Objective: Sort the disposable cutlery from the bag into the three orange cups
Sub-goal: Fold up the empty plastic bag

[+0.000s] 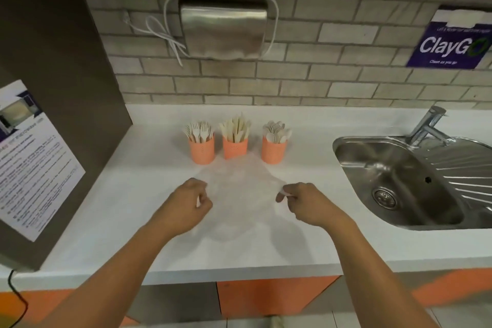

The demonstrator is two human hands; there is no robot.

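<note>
Noting the bag first: we record a thin, clear plastic film, faintly crinkled and nearly lost against the smooth white table. It lies spread out at the table's middle, between the two hands and just in front of the cups, its far edge touching or nearly touching the middle cup. The left hand has its fingers curled and pinches the film's left edge; the right hand pinches the right edge between thumb and fingertips. The three cups are matte orange cylinders standing upright in a row. The left cup holds pale forks, tines up; the middle cup holds flat cream knives; the right cup holds round-bowled spoons. To the right, a brushed steel sink with a ribbed drainer and a tap is set into the table.
</note>
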